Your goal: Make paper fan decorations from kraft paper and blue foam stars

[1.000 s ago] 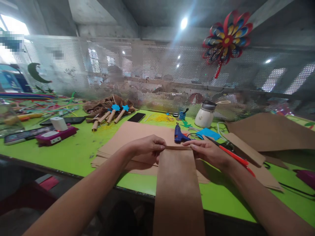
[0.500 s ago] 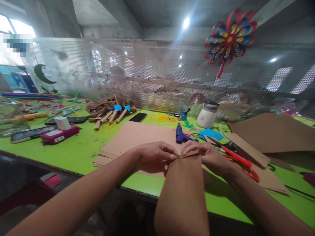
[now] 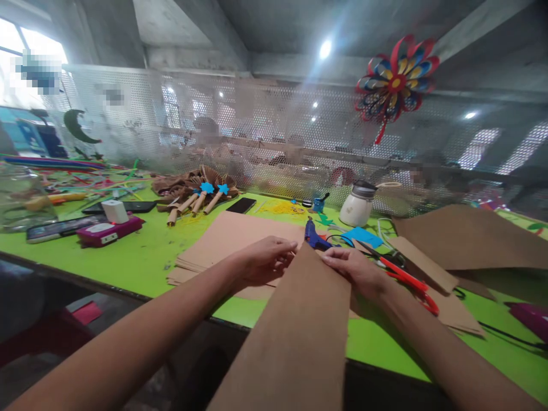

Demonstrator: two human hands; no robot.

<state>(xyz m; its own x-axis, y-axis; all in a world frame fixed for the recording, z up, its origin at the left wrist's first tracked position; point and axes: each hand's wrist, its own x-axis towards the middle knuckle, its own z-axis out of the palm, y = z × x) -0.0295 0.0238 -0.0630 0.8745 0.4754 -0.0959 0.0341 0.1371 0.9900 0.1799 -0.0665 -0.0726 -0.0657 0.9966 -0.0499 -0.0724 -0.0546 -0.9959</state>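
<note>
In the head view, the right hand pinches the upper right edge of a long brown paper strip between thumb and fingers. The strip slants down from just in front of the blue glue gun, over the near edge of the green table, and runs out at the bottom of the view. The left hand is just beside the strip's top end, its fingers curled and partly open; whether the fingertips touch the paper, I cannot tell. Behind and below the left hand, a stack of light brown sheets lies flat on the table. To the right of the glue gun are a piece of blue paper and red-handled scissors, the scissors near the right forearm. Farther back stand a white jug and a small blue pot. A black phone lies near brown paper bundles with blue star-like shapes, and a purple power strip with a white plug-in block sits at left.
</note>
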